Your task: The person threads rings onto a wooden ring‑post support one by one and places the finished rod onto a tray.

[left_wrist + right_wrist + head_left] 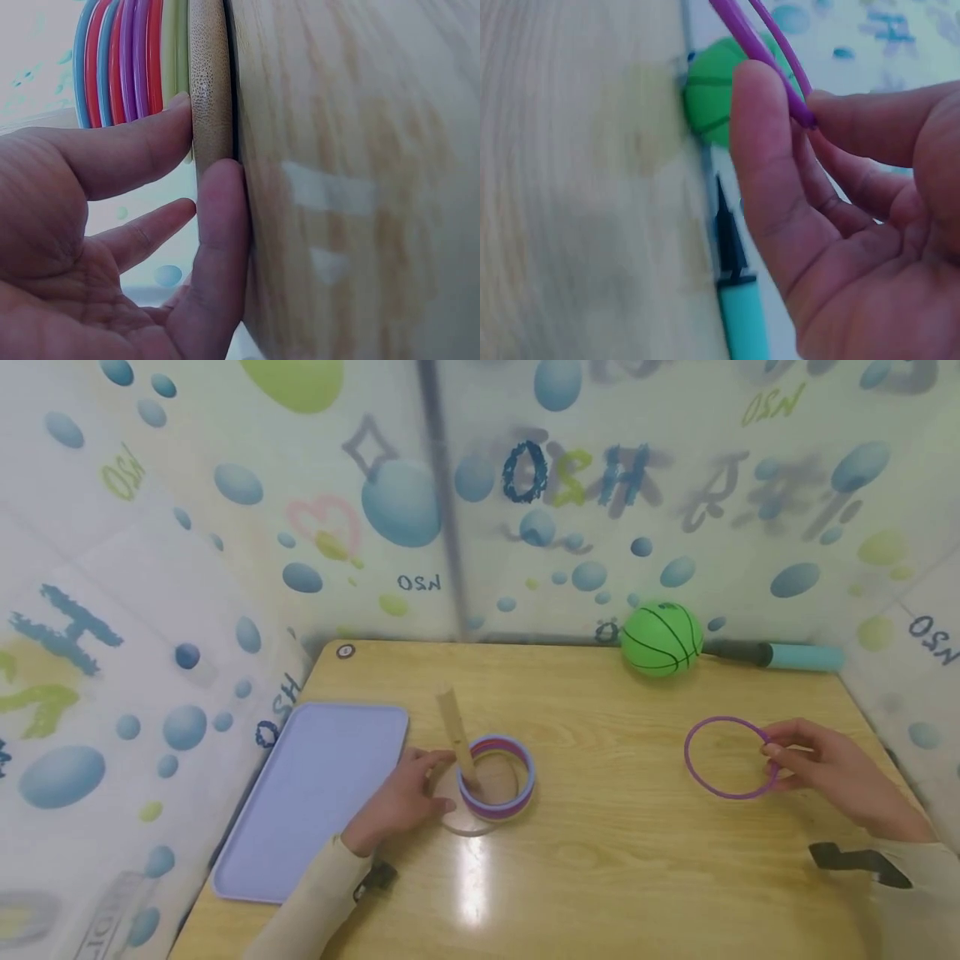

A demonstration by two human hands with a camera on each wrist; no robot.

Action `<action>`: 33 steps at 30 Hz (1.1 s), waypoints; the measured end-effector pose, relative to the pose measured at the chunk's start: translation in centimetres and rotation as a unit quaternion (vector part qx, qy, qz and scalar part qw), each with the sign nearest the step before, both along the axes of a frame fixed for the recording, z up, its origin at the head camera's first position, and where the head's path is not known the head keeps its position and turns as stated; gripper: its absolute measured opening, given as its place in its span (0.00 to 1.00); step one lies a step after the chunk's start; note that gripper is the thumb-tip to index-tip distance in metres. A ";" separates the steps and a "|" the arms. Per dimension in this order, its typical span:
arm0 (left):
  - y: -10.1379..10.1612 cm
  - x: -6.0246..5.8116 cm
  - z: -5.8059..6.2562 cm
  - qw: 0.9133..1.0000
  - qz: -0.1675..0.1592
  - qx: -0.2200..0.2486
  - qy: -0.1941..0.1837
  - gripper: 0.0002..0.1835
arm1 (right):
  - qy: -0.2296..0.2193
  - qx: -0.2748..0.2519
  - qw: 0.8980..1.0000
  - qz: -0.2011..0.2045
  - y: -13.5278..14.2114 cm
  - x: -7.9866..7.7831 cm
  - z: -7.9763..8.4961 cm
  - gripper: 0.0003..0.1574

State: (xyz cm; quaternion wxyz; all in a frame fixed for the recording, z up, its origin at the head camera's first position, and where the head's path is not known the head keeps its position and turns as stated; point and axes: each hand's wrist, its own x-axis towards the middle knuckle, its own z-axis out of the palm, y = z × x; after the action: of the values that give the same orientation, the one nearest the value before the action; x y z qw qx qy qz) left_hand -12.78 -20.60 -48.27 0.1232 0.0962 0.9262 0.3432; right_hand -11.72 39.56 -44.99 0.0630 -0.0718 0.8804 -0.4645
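A round wooden stand [467, 827] with an upright peg [453, 722] is on the table, left of centre. Several colored rings [497, 810] lie stacked around the foot of the peg; blue, red, purple and yellow-green ones show in the left wrist view. My left hand [405, 797] holds the edge of the stand's round base [210, 82], fingertips touching its rim. Off to the right, my right hand [821, 764] pinches a thin purple ring [726, 795] between thumb and fingertips. That ring overlaps the tabletop in the head view.
A pale blue tray [300, 802] lies at the left edge of the wooden table [600, 868]. At the back right stand a green ball [663, 640] and, beside it, a ball pump [806, 657] with a turquoise body. Patterned curtains [525, 560] hang round the table.
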 end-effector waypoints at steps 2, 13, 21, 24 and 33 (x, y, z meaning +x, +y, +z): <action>0.0 0.0 -0.1 1.000 0.001 -0.002 0.000 0.41 | 0.009 -0.012 1.000 0.004 -1.0 0.0 0.6 0.15; -0.1 0.0 0.0 1.000 0.001 0.006 -0.001 0.40 | 0.052 -0.116 0.991 0.030 -6.1 -0.1 4.1 0.16; -0.1 0.0 0.0 1.000 -0.003 0.000 -0.004 0.40 | 0.057 -0.234 0.969 0.048 -10.0 -0.3 6.3 0.14; -0.1 0.1 0.1 1.000 -0.002 0.004 -0.006 0.40 | 0.055 -0.299 0.950 0.068 -11.6 -0.5 7.0 0.14; -0.2 0.2 0.0 1.000 -0.006 0.002 0.002 0.40 | 0.052 -0.474 0.866 0.148 -17.3 -1.3 8.7 0.22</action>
State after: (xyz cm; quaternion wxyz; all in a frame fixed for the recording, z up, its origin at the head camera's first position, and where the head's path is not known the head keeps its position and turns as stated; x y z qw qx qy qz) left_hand -12.56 -20.77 -48.25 0.1233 0.1030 0.9252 0.3439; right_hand -13.06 22.27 -36.25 0.0438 -0.2468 0.5352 -0.8067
